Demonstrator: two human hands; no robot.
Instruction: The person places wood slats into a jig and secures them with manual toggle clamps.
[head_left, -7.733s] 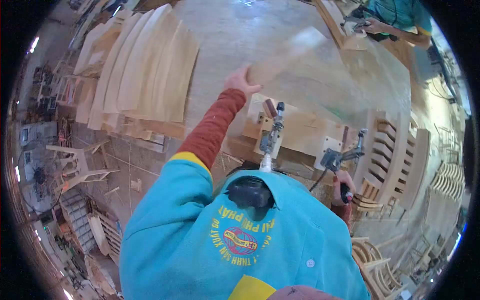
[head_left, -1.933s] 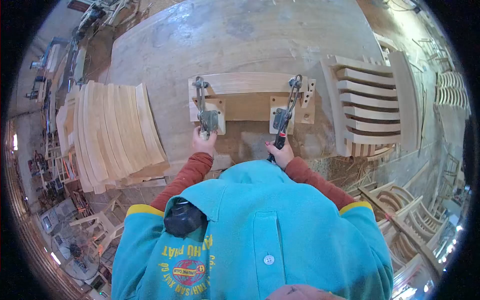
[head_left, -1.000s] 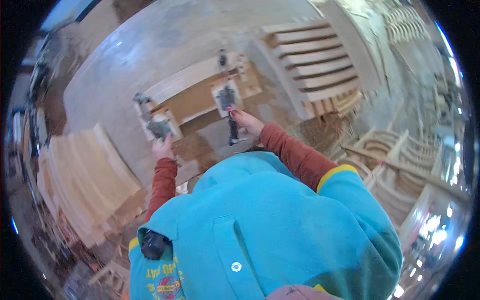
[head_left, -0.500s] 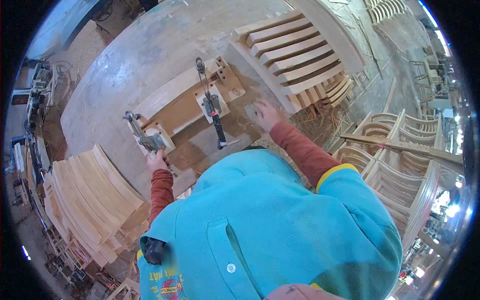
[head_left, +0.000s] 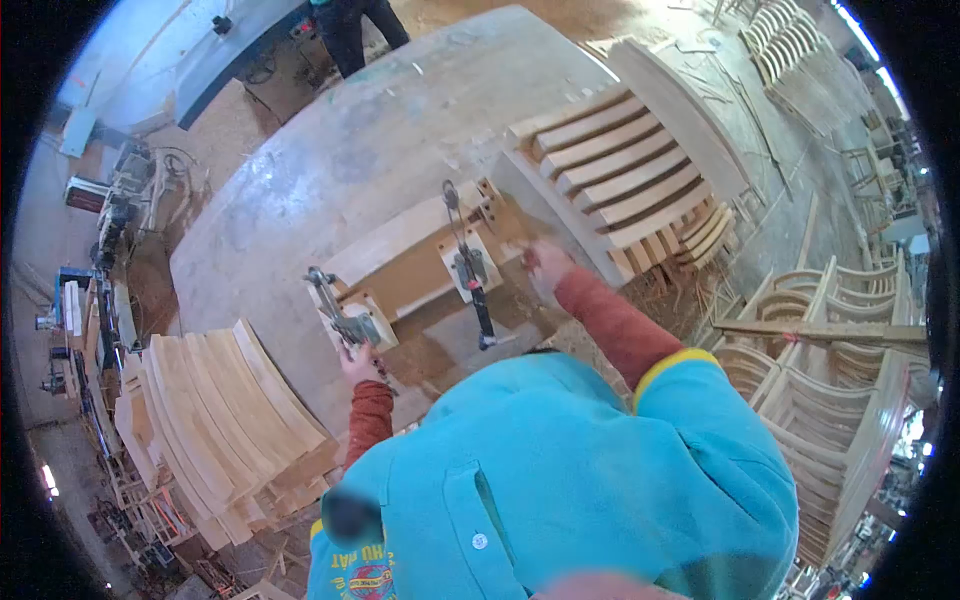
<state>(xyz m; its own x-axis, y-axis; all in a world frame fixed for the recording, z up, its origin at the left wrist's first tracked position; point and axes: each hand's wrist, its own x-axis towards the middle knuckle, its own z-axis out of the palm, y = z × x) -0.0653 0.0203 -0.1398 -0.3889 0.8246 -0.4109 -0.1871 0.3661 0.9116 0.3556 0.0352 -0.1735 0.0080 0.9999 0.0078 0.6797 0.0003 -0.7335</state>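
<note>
My left hand (head_left: 360, 362) is closed around the handle end of the left toggle clamp (head_left: 340, 312), whose arm points up and away over the jig. A second toggle clamp (head_left: 468, 270), with a black handle, stands on the right part of the wooden jig (head_left: 425, 283). Along the jig's far side lies a curved pale wooden piece (head_left: 400, 243). At the jig's right end is my right hand (head_left: 548, 266), its fingers bent toward the board. The fingertips are blurred, and I cannot tell whether they hold anything.
Curved wooden slats (head_left: 630, 165) are stacked on the table's right, beside the jig. Another stack of curved boards (head_left: 215, 410) stands at left. Curved frames (head_left: 800, 380) fill the right side. A person's legs (head_left: 360, 35) show beyond the metal-looking tabletop (head_left: 300, 180).
The view has shifted, so the table sits lower and further right. My right hand has moved closer to the jig's right end. My left hand stays on its clamp. A person's legs now show.
</note>
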